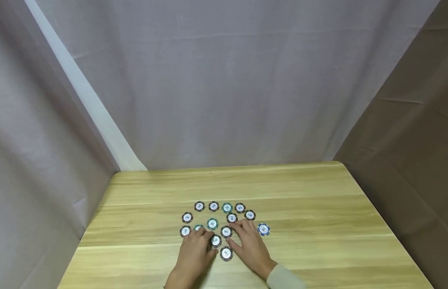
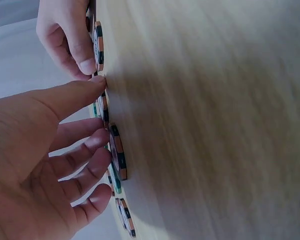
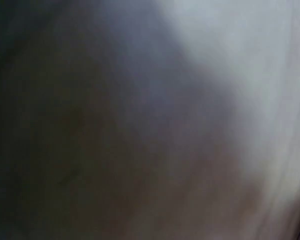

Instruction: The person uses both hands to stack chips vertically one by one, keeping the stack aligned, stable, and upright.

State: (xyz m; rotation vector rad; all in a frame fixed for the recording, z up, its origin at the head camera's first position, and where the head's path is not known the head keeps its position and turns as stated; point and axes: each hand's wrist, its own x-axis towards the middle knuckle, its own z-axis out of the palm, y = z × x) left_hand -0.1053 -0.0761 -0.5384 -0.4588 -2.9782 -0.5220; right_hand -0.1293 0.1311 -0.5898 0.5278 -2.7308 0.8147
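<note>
Several poker chips lie flat on the wooden table in a loose cluster. My left hand (image 1: 195, 249) has its thumb and index finger at opposite edges of a black poker chip (image 1: 215, 241), pinching it. The other left fingers rest beside another black chip (image 1: 185, 231) and partly hide a green chip (image 1: 198, 227). With thumb and index finger, my right hand (image 1: 250, 245) pinches a black chip marked 100 (image 1: 226, 231). Another black chip (image 1: 226, 253) lies between the hands, nearest my body. The left wrist view shows the left fingers (image 2: 85, 172) spread along the chips. The right wrist view is a dark blur.
Behind the hands, black chips (image 1: 213, 206) and green chips (image 1: 227, 207) form an arc on the table (image 1: 318, 208). A blue chip (image 1: 263, 229) lies right of the right hand. Grey curtains (image 1: 227, 88) stand behind and along the sides.
</note>
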